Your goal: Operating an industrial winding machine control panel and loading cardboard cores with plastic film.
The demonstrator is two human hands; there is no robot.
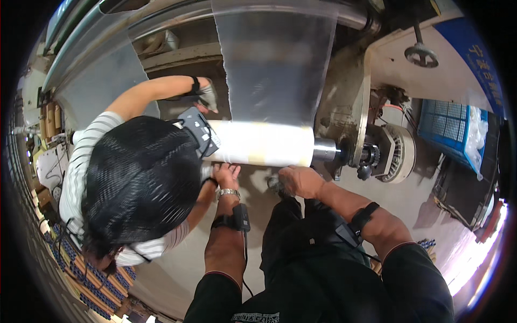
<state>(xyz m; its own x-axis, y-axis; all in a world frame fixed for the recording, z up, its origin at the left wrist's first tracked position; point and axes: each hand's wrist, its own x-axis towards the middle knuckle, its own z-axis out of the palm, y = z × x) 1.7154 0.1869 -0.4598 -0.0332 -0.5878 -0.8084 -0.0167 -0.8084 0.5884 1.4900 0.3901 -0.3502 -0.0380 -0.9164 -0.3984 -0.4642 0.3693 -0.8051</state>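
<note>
A white roll [264, 142] with yellowish bands sits on a metal shaft [325, 149] in front of me. A sheet of clear plastic film [277, 70] hangs down behind it from above. My left hand [226, 175] is at the roll's near edge, fingers apart and pointing at it; whether they touch it is unclear. Just below the roll's right end, my right hand [302, 181] is closed with fingers curled. A greyish thing [276, 185] shows beside its fingertips, and I cannot tell whether the hand holds it.
A co-worker in a black woven hat [142, 175] leans in close on my left, a gloved hand [207, 98] beyond the roll. To the right are the machine's frame [360, 107], a round hub [399, 154] and a blue crate [444, 126]. Several tubes [99, 285] lie lower left.
</note>
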